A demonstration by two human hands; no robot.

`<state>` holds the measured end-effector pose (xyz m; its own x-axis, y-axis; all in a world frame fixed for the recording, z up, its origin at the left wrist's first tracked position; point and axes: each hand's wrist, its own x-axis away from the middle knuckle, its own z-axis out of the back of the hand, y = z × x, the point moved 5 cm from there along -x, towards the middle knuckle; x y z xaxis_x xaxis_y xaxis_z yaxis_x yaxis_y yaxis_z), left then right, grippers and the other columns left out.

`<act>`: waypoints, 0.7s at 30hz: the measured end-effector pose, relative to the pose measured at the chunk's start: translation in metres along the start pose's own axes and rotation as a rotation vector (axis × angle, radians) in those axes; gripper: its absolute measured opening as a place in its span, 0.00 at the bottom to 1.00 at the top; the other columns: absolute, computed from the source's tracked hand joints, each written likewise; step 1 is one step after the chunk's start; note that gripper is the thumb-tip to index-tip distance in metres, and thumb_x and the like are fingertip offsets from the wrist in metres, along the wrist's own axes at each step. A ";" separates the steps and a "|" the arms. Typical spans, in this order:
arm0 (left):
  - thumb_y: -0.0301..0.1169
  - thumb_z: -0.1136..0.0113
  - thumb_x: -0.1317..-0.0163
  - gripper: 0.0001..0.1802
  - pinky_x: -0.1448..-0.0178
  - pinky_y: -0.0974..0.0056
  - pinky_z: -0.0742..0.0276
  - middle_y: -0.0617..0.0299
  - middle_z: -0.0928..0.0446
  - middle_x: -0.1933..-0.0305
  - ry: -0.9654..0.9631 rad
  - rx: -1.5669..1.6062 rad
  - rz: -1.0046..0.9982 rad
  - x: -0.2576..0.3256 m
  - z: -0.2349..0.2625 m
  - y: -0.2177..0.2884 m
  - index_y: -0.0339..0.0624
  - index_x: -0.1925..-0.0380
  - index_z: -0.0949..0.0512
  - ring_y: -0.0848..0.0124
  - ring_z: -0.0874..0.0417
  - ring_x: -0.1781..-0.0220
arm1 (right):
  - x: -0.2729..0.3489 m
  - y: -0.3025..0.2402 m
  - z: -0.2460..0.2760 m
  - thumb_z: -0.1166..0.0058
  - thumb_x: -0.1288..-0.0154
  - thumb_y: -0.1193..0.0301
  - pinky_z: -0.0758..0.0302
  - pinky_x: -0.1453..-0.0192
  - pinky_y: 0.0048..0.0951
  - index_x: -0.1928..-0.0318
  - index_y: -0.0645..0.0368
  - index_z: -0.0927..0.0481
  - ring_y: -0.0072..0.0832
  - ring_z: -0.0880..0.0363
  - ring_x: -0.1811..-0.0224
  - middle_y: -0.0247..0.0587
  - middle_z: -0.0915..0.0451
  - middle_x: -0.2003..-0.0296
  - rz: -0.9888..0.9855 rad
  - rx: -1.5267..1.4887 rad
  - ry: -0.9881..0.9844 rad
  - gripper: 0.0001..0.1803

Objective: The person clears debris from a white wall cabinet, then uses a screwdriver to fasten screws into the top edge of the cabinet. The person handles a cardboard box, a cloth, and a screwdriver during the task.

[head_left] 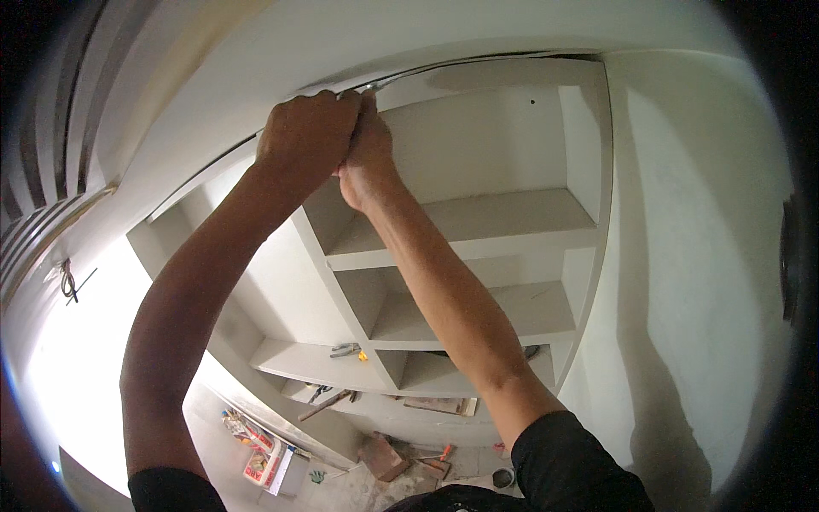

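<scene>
Both my arms reach up to the top edge of a white built-in shelf unit (469,230). My left hand (309,130) is closed, knuckles up, beside the dark gap (478,60) between the unit and the ceiling. Pressed against it on the right is my right hand (368,158), its fingers curled too. A small pale glint shows at the fingertips, by the gap. Whatever the hands grip is mostly hidden behind the fingers, and its kind cannot be told.
Pliers (345,350) with a small yellow item beside them lie on a lower shelf. On the floor below are a reddish-brown block-like object (384,456), packages (260,452) and a dark cup (503,478). A white wall (682,213) stands close on the right; a cable (68,280) hangs left.
</scene>
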<state>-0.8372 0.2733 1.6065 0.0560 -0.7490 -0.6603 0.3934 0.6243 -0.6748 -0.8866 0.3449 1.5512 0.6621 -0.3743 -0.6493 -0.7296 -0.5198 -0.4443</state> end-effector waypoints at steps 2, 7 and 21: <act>0.29 0.37 0.36 0.10 0.62 0.55 0.11 0.50 0.14 0.65 0.015 -0.010 -0.003 0.002 -0.003 -0.005 0.38 0.56 0.20 0.59 0.09 0.63 | 0.004 0.002 -0.008 0.76 0.18 0.43 0.22 0.65 0.37 0.45 0.54 0.26 0.27 0.19 0.59 0.37 0.19 0.57 -0.035 0.019 0.015 0.32; 0.29 0.38 0.36 0.10 0.61 0.54 0.11 0.50 0.15 0.64 0.077 -0.039 -0.022 -0.004 -0.009 -0.006 0.37 0.57 0.20 0.57 0.10 0.61 | -0.007 0.002 -0.010 0.73 0.19 0.41 0.33 0.71 0.33 0.51 0.50 0.26 0.23 0.28 0.69 0.29 0.24 0.65 -0.045 -0.024 0.028 0.29; 0.28 0.38 0.37 0.16 0.58 0.51 0.12 0.47 0.16 0.59 -0.003 0.088 0.016 0.007 -0.015 -0.021 0.36 0.50 0.24 0.52 0.10 0.60 | 0.005 -0.007 0.007 0.58 0.20 0.52 0.21 0.65 0.33 0.46 0.57 0.24 0.29 0.18 0.65 0.38 0.18 0.59 0.230 0.395 0.077 0.22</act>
<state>-0.8587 0.2582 1.6113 0.0658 -0.7399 -0.6695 0.4719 0.6143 -0.6324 -0.8790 0.3524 1.5464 0.4754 -0.5092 -0.7174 -0.8583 -0.0895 -0.5052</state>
